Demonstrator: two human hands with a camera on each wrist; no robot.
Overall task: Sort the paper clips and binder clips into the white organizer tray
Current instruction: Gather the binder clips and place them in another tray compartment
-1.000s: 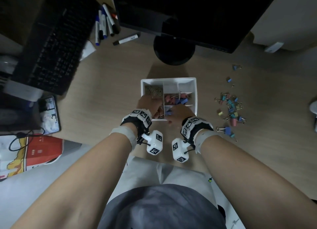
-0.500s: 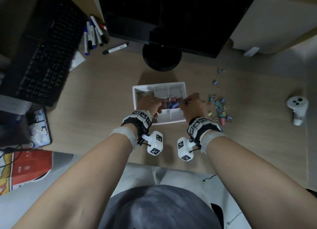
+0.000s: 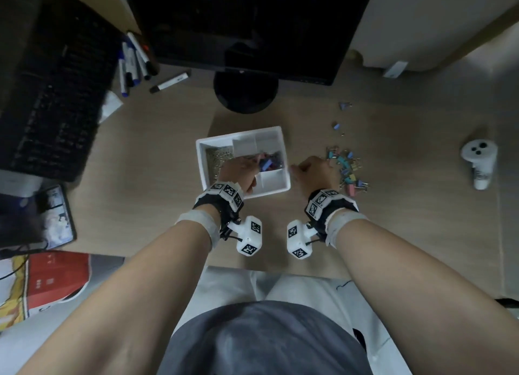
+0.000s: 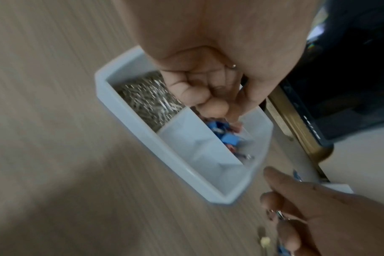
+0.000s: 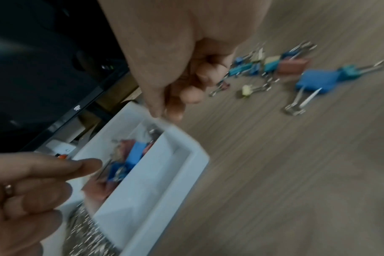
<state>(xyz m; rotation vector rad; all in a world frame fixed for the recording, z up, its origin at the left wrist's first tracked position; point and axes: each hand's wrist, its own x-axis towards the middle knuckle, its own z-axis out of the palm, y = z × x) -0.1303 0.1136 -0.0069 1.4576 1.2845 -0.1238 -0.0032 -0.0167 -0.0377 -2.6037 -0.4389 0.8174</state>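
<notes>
Loose binder clips (image 3: 346,165) lie on the bench at three o'clock of the tray (image 3: 202,161): light, stiff, best pinched by their bodies. Right hand (image 3: 316,172) curls beside them, contents unclear; left hand (image 3: 238,172) pinches a clip over the tray.

The tray (image 3: 201,161) was white, its paper clips (image 3: 217,158) silvery. At three o'clock, binder clips (image 3: 346,166) showed blue, teal, pink and yellow on the wood-grain counter (image 3: 140,150).
</notes>
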